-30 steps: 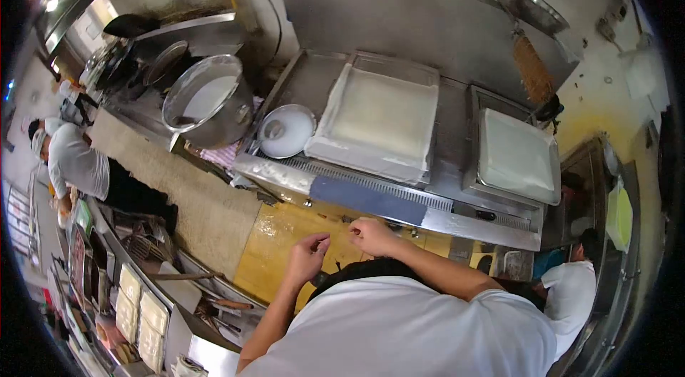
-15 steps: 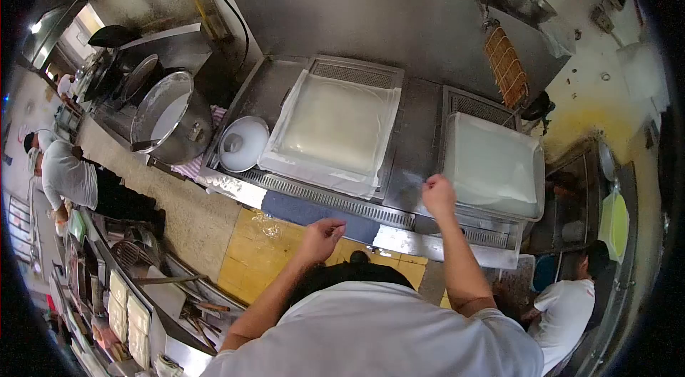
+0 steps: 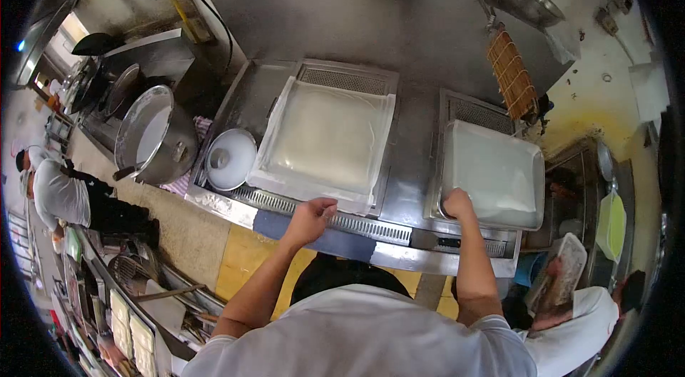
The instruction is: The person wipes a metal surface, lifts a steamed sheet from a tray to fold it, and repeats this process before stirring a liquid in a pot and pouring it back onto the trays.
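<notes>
My left hand [image 3: 312, 221] is loosely closed above the counter's front edge, with nothing visible in its fingers. Just beyond it, a square of white cloth [image 3: 267, 179] lies over a steamer opening, a pale, glossy sheet of batter [image 3: 325, 136] spread across it. My right hand [image 3: 458, 204] is closed at the near left corner of a shallow rectangular metal tray [image 3: 536, 220], apparently gripping its rim. The tray holds a smooth whitish layer [image 3: 492, 170] and sits over the right steamer opening. My fingertips there are partly hidden.
Left of the cloth rests a round white lid [image 3: 232, 159], beside a large metal pot [image 3: 182, 152] of white liquid. A dark-handled tool [image 3: 448, 242] lies on the front grate. A rolled bamboo mat [image 3: 512, 74] hangs at back right. Co-workers stand at far left [image 3: 61, 191] and right [image 3: 574, 327].
My right hand has moved from above the counter to the right tray's near left corner. My left hand has come closer to the cloth's front edge. The right co-worker has leaned over.
</notes>
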{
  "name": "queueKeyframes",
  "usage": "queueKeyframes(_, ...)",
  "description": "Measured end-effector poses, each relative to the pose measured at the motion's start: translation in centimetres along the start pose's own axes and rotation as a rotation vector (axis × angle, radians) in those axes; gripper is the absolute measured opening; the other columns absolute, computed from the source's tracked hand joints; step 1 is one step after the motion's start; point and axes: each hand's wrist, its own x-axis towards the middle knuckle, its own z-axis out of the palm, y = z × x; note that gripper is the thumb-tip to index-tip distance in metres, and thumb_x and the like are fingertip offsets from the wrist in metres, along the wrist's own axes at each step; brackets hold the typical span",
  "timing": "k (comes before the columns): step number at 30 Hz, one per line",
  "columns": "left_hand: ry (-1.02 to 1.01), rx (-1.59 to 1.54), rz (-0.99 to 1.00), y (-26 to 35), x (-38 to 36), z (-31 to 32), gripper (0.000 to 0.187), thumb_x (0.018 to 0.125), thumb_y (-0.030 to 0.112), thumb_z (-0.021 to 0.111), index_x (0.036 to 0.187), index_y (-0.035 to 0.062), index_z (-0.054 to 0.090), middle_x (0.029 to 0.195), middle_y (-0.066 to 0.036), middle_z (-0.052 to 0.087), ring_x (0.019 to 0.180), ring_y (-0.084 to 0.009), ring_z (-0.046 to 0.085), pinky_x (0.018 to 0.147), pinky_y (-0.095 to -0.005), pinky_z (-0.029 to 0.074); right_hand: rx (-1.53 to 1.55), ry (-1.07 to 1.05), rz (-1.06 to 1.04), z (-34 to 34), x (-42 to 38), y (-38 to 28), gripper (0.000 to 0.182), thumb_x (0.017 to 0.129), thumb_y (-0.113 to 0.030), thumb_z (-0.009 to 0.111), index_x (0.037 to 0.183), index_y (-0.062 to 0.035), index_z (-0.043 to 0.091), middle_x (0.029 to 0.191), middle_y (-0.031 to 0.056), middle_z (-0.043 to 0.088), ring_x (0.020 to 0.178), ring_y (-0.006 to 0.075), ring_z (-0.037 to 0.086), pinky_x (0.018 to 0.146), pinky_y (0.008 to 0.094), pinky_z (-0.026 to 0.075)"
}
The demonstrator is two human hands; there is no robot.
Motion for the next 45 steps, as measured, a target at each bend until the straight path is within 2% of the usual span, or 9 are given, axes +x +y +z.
queueKeyframes(8,0.302,0.097,0.155,-3.9,13.9,-12.6,0.022,0.095,0.015,0.070,0.111,-0.0005,0.074,0.095,-0.012,0.077,0.084,-0.0146,0.069,0.077,-0.0322,0.054,0.338,0.340,-0.054,-9.1,5.4,-8.7,0.024,0.090,-0.022,0.066,0.100,-0.0014,0.073,0.104,0.0220,0.073,0.094,0.0367,0.071,0.082,0.0469,0.055)
queueKeyframes(12,0.457,0.314,0.080,-5.0,22.6,-18.8,0.022,0.092,0.023,0.070,0.103,0.0058,0.078,0.093,-0.020,0.075,0.083,-0.0316,0.074,0.077,-0.0389,0.056,0.672,0.303,-0.072,-10.4,13.9,-16.0,0.036,0.086,-0.020,0.076,0.114,0.0005,0.070,0.101,0.0161,0.075,0.098,0.0258,0.071,0.085,0.0368,0.054)
queueKeyframes(15,0.547,0.463,0.086,-4.8,28.4,-21.5,0.026,0.092,0.031,0.069,0.100,0.0094,0.079,0.093,-0.021,0.073,0.086,-0.0396,0.072,0.079,-0.0449,0.056,0.756,0.251,-0.001,-9.4,20.1,-19.9,0.042,0.088,-0.023,0.075,0.122,-0.0001,0.068,0.109,0.0157,0.075,0.104,0.0264,0.070,0.089,0.0372,0.053)
queueKeyframes(25,0.495,0.541,0.167,-7.0,44.3,-23.2,0.030,0.088,0.030,0.068,0.106,0.0082,0.078,0.119,-0.023,0.069,0.106,-0.0410,0.067,0.094,-0.0474,0.054,0.460,0.384,0.043,-8.3,27.4,-23.9,0.031,0.083,-0.024,0.075,0.105,-0.0025,0.076,0.096,0.0192,0.076,0.092,0.0317,0.073,0.083,0.0420,0.056)
queueKeyframes(30,0.452,0.585,0.241,-7.4,46.6,-21.9,0.027,0.083,0.027,0.071,0.101,0.0074,0.077,0.117,-0.021,0.068,0.105,-0.0418,0.066,0.093,-0.0474,0.054,0.369,0.526,0.025,-7.0,29.1,-22.4,0.018,0.076,-0.018,0.076,0.089,-0.0063,0.079,0.083,0.0166,0.075,0.081,0.0313,0.074,0.076,0.0422,0.056)
queueKeyframes(33,0.491,0.535,0.273,-6.8,46.1,-21.5,0.017,0.080,0.017,0.072,0.093,0.0065,0.076,0.110,-0.020,0.069,0.101,-0.0413,0.066,0.090,-0.0471,0.054,0.409,0.532,-0.096,-7.1,28.4,-21.7,0.014,0.082,-0.016,0.071,0.083,-0.0029,0.072,0.086,0.0226,0.071,0.082,0.0405,0.070,0.073,0.0470,0.054)
queueKeyframes(37,0.630,0.354,0.440,-6.4,43.8,-22.1,0.005,0.079,0.003,0.071,0.083,0.0054,0.070,0.107,-0.017,0.067,0.104,-0.0385,0.062,0.090,-0.0457,0.051,0.457,0.607,-0.093,-9.6,23.6,-22.2,0.010,0.086,-0.013,0.070,0.090,-0.0040,0.070,0.089,0.0175,0.070,0.084,0.0337,0.068,0.076,0.0425,0.052)
queueKeyframes(39,0.726,0.316,0.475,-4.8,41.4,-22.7,0.005,0.080,0.001,0.071,0.083,0.0050,0.068,0.109,-0.017,0.066,0.108,-0.0377,0.060,0.093,-0.0458,0.049,0.414,0.629,-0.092,-10.9,21.3,-21.7,0.013,0.087,-0.010,0.071,0.098,-0.0031,0.070,0.096,0.0138,0.070,0.088,0.0267,0.068,0.080,0.0374,0.052)
queueKeyframes(45,0.937,0.237,0.604,-0.8,27.9,-24.8,0.009,0.084,0.005,0.072,0.090,0.0054,0.066,0.113,-0.017,0.062,0.114,-0.0368,0.056,0.098,-0.0469,0.045,0.544,0.892,-0.377,-16.3,9.1,-22.1,0.006,0.088,-0.007,0.068,0.090,-0.0030,0.065,0.100,0.0152,0.063,0.102,0.0356,0.060,0.088,0.0440,0.048)
